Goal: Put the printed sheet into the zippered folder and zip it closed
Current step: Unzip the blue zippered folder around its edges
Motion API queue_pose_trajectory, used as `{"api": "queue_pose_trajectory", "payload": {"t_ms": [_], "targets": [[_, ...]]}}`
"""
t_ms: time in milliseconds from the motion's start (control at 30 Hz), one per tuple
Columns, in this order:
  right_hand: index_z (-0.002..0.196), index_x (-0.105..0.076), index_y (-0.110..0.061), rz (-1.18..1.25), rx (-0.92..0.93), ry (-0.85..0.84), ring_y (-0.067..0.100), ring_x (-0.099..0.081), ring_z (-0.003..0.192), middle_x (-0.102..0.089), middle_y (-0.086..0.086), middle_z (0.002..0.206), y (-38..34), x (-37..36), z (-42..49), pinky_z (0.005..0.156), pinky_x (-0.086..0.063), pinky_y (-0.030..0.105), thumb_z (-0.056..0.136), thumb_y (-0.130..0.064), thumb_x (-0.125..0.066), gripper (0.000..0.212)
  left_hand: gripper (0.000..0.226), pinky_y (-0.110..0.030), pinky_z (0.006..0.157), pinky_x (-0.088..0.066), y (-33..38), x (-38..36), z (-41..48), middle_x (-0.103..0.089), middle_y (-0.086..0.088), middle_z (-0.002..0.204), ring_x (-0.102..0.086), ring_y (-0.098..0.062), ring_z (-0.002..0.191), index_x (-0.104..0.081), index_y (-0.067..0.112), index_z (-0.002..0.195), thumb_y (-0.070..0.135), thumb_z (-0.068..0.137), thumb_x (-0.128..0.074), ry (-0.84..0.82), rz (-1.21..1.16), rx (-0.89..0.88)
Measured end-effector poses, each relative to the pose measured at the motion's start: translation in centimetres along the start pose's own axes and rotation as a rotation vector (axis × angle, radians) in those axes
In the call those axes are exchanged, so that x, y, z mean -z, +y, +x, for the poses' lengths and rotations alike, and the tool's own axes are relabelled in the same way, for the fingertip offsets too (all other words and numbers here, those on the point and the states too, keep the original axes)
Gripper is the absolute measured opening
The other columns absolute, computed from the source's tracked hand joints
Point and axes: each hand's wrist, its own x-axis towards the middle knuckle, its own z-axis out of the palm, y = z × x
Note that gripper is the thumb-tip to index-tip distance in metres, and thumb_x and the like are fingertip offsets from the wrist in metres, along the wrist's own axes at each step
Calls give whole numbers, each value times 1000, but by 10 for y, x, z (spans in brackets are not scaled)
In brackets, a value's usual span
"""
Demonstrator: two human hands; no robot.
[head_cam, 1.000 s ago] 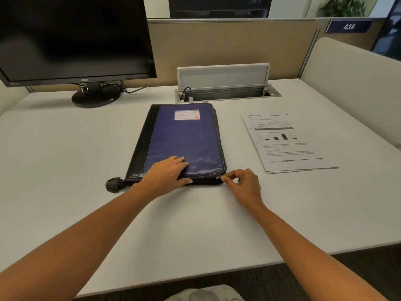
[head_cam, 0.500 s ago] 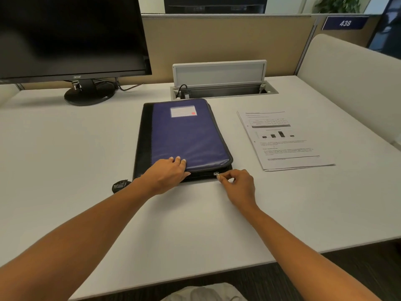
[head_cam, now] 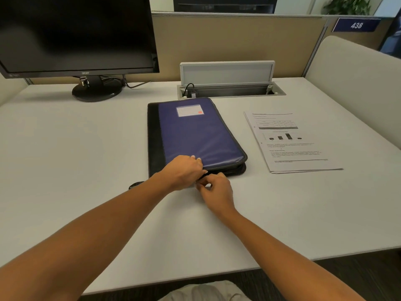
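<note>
The zippered folder (head_cam: 195,135), blue with a black spine, lies flat in the middle of the white desk (head_cam: 65,159). My left hand (head_cam: 184,170) presses down on its near edge, fingers on the cover. Just right of it, my right hand (head_cam: 217,190) pinches the zipper pull at the near edge; the pull itself is hidden between the fingers. The seam at the folder's near right corner (head_cam: 238,168) gapes slightly. To the right of the folder lies the printed sheet (head_cam: 290,142), flat on the desk, showing a table, a bar chart and text.
A black monitor (head_cam: 76,35) on a round stand (head_cam: 96,90) is at the back left. A cable box with a raised lid (head_cam: 227,72) sits behind the folder. A padded partition (head_cam: 358,83) borders the right. The folder's black strap end (head_cam: 135,184) pokes out by my left wrist.
My right hand has slid left along the folder's near edge with the zipper pull, from the right corner to beside my left hand. The folder turned slightly clockwise.
</note>
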Motion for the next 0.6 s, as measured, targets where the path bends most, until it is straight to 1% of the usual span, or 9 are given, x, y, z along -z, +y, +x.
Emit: {"api": "queue_pose_trajectory", "payload": {"t_ms": [67, 100, 167, 233, 267, 367, 433, 500, 600], "targets": [[90, -71, -14, 6, 4, -24, 13, -51, 82, -68, 7, 99, -3, -6, -2, 70, -39, 21, 84, -25, -62, 15, 38, -26, 68, -40, 3, 3, 4, -62, -11, 104, -59, -21, 87, -54, 6, 115, 31, 100, -30, 25, -23, -41], [89, -71, -14, 17, 2, -26, 15, -53, 84, -68, 8, 99, -4, -8, -3, 70, -40, 21, 84, -25, -62, 15, 36, -25, 66, -36, 4, 4, 5, -63, -10, 100, -57, -19, 81, -57, 7, 112, 30, 99, -32, 23, -31, -47], [90, -71, -14, 32, -3, -21, 17, -56, 87, -67, 8, 100, -4, -8, -3, 70, -40, 21, 84, -25, -63, 15, 36, -25, 64, -35, 4, 5, 8, -65, -9, 95, -50, -16, 72, -59, 8, 107, 31, 99, -33, 3, -42, -44], [91, -72, -15, 21, 9, -26, 18, -56, 90, -67, 7, 101, -3, -8, -3, 71, -40, 22, 83, -25, -63, 15, 39, -27, 63, -37, 2, 6, 10, -65, -9, 92, -48, -17, 68, -60, 7, 105, 33, 99, -32, -28, -90, -12], [91, -72, -16, 12, 18, -30, 17, -56, 91, -67, 6, 100, -3, -7, -2, 71, -41, 23, 83, -26, -63, 15, 41, -28, 63, -39, -1, 7, 12, -64, -10, 89, -50, -18, 68, -61, 6, 104, 34, 99, -31, -36, -110, 0], [87, -71, -19, 2, 30, -28, 15, -55, 90, -69, 2, 94, -1, -7, -2, 68, -40, 25, 82, -29, -64, 13, 47, -28, 65, -42, -11, 10, 12, -63, -8, 80, -56, -19, 70, -65, 6, 99, 40, 97, -33, -35, -293, 97], [84, -71, -20, -17, 41, -19, 12, -53, 85, -69, 1, 90, -1, -6, -2, 65, -37, 24, 82, -30, -64, 13, 43, -32, 75, -49, -18, 10, 4, -69, -9, 91, -61, -21, 80, -66, 8, 104, 39, 96, -36, -16, -412, 119], [82, -70, -20, -36, 63, 0, 9, -49, 79, -69, 0, 86, -1, -7, -1, 63, -34, 23, 82, -31, -63, 13, 35, -34, 85, -49, -25, 7, -11, -70, -9, 104, -63, -22, 91, -66, 8, 108, 32, 95, -43, 39, -558, 143], [77, -63, -20, -129, 116, -19, 8, -47, 73, -63, -4, 78, -3, -6, -1, 57, -32, 22, 84, -31, -60, 14, 28, -28, 88, -45, -36, -5, -42, -68, -7, 112, -62, -21, 101, -66, 10, 110, 25, 93, -51, 174, -666, 255]]}}
